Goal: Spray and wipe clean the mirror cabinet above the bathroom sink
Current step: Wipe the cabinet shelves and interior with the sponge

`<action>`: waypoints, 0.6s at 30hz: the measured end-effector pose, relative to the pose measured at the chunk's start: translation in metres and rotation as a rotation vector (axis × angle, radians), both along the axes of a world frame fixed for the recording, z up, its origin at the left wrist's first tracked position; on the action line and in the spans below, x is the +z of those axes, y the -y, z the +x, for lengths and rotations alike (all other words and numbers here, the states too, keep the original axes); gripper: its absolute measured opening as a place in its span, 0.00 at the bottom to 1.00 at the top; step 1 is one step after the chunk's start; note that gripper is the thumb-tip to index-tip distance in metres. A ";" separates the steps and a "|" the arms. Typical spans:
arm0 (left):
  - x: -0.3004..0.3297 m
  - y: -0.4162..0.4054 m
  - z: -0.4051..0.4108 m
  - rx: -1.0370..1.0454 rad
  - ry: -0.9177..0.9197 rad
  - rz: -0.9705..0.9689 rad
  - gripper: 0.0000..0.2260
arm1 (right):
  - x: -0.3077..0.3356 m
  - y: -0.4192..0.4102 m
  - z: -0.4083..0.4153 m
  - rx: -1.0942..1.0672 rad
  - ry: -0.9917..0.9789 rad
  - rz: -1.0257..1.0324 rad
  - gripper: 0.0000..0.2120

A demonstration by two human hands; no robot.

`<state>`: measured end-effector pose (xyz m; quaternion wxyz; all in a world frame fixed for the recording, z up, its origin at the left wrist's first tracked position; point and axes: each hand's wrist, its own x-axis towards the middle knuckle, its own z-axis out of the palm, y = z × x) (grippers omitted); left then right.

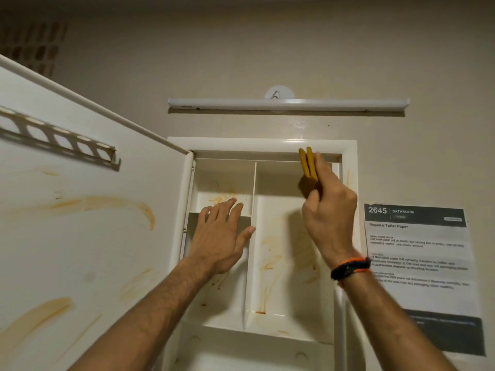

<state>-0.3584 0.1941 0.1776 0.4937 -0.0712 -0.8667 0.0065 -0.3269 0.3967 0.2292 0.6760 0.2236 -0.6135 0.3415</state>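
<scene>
The white wall cabinet (267,144) stands open, its door (88,223) swung out to the left. Orange-brown smears streak the door's inner face and the compartments. My right hand (330,207) grips a folded yellow cloth (308,167) and holds its top end against the upper inner edge of the right compartment. My left hand (222,236) lies with straight, spread fingers on the small shelf (195,215) of the left compartment, its thumb by the vertical divider (251,263). No spray bottle is in view.
A slim light bar (289,104) is fixed to the wall above the cabinet. A printed paper notice (420,263) hangs on the wall right of the cabinet. A slotted white rail (59,140) is mounted on the door's inner face.
</scene>
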 end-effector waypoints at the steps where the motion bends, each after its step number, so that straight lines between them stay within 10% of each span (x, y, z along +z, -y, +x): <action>1: 0.000 0.000 0.000 0.000 -0.005 -0.003 0.29 | -0.008 0.004 -0.001 0.082 0.049 -0.093 0.30; 7: -0.001 0.000 -0.001 -0.011 -0.011 -0.006 0.30 | -0.026 0.021 -0.028 0.280 0.247 -0.400 0.24; 11: -0.002 0.000 -0.001 -0.004 -0.033 -0.003 0.29 | -0.017 0.031 -0.050 -0.068 0.017 -0.020 0.30; 18: -0.001 0.000 -0.001 -0.001 -0.036 -0.012 0.31 | -0.021 0.045 -0.095 -0.502 0.184 0.616 0.29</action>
